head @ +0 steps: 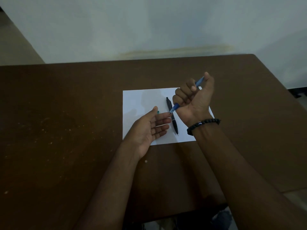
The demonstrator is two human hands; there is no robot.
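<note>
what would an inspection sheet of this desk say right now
surface: brown table, pale specks on its left part
job's things: blue pen gripped by the right hand, tip at the left fingertips; black pen lying on the white paper
clutter: small teal bit by the left thumb, too small to identify
fingers: left hand open, palm up; right hand's curled round the blue pen; black bead bracelet on that wrist
cables: nothing seen
surroundings: pale wall, yellowish stain low on it

Plain study or office corner: brown desk (66, 113) against pale wall (149, 22), paper sheet (141, 100), black pen (172, 117)
</note>
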